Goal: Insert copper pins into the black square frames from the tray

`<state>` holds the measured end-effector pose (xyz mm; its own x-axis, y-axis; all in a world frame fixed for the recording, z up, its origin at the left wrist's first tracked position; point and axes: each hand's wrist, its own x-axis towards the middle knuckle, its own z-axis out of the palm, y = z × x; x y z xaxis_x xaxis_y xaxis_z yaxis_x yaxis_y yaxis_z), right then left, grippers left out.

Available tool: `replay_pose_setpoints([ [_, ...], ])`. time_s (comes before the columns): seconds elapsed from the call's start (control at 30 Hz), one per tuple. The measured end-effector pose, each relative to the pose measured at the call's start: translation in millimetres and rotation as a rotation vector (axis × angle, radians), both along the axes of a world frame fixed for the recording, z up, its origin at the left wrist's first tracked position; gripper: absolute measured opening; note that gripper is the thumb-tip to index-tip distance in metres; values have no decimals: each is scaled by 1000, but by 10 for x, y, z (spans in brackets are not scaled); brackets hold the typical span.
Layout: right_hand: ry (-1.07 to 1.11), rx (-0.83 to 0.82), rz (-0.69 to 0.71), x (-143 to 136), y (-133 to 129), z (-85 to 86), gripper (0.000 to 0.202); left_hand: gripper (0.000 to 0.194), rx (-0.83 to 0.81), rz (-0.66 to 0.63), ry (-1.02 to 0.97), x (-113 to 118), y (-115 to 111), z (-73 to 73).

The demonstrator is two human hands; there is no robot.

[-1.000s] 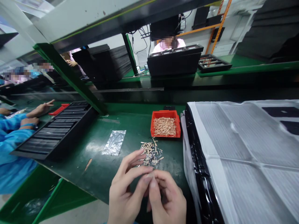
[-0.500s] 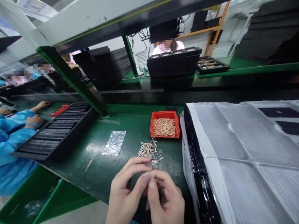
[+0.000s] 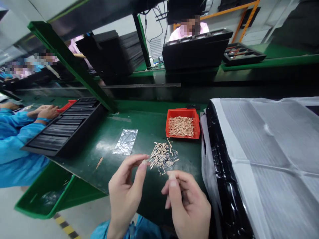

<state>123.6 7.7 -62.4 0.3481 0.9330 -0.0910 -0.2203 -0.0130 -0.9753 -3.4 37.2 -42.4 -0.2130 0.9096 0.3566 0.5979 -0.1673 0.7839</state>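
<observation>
My left hand (image 3: 128,186) is just left of a loose pile of small beige and dark flat strips (image 3: 163,154) on the green bench. Its thumb and index tip come together; anything between them is too small to name. Lower right of the pile is my right hand (image 3: 186,202), thumb pressed on the index finger and the other fingers curled. Whatever it pinches I cannot make out. Behind the pile stands a red bin (image 3: 183,135) filled with similar beige strips (image 3: 181,126). A clear plastic bag (image 3: 126,142) lies flat to the left.
A tall stack under white sheeting (image 3: 264,132) borders the bench on the right. On the left, a black slotted tray (image 3: 64,129) stands beside a co-worker's blue sleeves (image 3: 20,132). A green crate (image 3: 37,214) sits below the bench edge. A green post (image 3: 72,66) rises behind.
My hands, fingertips together before, have drawn apart, left hand to the left and right hand to the right. The view has shifted, and the co-worker's hands have come together near the red tray.
</observation>
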Motion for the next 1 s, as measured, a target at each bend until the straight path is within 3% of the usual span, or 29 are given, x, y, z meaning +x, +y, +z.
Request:
replay_pose_setpoints([
  [0.13,-48,-60,-47,40,15,33,27,14,-64,-107,223,-264,144,-123],
  [0.23,-86,-50,-14,24,21,15,24,17,-140,-188,330,-363,380,-217],
  [0.43,-135,-19,80,-18,42,-11,23,16,-270,-391,486,-267,1108,-326],
  [0.53,-147,4,87,0,54,-1,23,26,-322,-429,481,-229,1286,-399],
  [0.73,-199,71,139,36,74,-35,20,24,-353,-346,187,-367,1117,-411],
  [0.9,-229,159,294,74,93,-126,17,17,-348,-311,-311,-323,733,-167],
  [1.0,-87,70,452,108,101,-127,23,23,-354,-368,-609,-158,521,-34],
])
